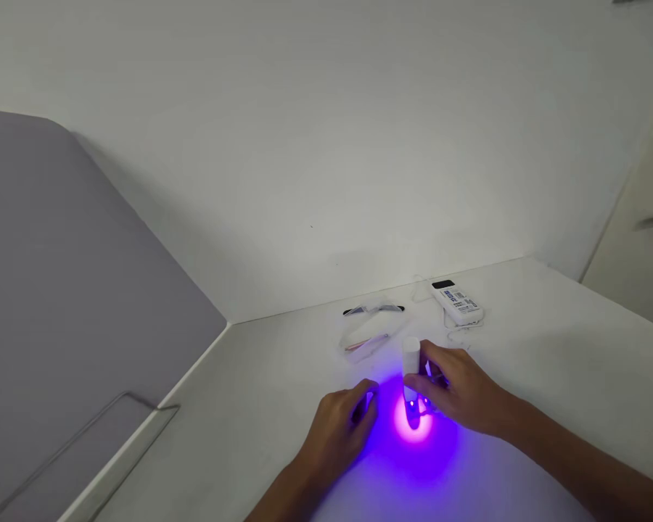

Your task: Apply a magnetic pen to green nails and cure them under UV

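Observation:
My right hand (457, 384) is closed around an upright white cylinder (411, 357), with the thumb and fingers on its side. Bright violet and pink light glows on the white table (272, 406) at the cylinder's lower end. Just left of the glow rests my left hand (342, 428), its fingers curled with the thumb and index tips near each other. Whether anything small is between them cannot be made out. What lies under the cylinder is hidden by glare.
Behind the hands lie clear glasses (374, 308) with dark tips and a transparent bag (367, 344) with a thin reddish stick. A white power bank (458, 302) with a cable is at the back right. A white wall (326, 181) rises behind the table.

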A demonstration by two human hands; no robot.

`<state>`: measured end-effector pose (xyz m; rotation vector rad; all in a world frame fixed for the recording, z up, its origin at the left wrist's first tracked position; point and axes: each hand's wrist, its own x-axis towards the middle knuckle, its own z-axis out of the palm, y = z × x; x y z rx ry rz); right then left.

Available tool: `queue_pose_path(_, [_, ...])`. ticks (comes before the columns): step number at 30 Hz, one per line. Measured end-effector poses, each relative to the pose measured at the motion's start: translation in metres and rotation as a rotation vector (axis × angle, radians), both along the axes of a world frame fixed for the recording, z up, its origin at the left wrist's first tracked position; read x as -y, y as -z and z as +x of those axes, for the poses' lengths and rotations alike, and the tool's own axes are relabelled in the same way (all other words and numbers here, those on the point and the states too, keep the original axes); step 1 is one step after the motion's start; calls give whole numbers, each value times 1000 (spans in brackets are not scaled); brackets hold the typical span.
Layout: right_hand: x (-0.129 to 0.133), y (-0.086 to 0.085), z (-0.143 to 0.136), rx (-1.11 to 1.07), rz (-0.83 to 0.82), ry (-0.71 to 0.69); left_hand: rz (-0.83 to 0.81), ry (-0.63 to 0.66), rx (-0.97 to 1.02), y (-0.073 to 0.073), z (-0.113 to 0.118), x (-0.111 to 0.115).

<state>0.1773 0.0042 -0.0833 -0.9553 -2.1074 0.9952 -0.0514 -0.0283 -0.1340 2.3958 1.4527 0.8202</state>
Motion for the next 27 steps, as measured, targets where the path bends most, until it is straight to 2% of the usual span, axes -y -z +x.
queue_pose_path(3, [0, 2, 1, -27, -57, -34, -9, 6, -4, 2, -1, 0])
queue_pose_path(10, [-5, 9, 0, -167, -58, 6, -23, 15, 43, 8, 0, -3])
queue_pose_path(16, [-1, 7, -4, -143, -89, -6, 23, 53, -5, 5, 2, -2])
queue_pose_path(20, [3, 7, -6, -182, -130, -41, -37, 47, 9, 3, 3, -3])
queue_pose_path(27, [-1, 14, -4, -182, -84, 44, -76, 23, -77, 7, 1, -5])
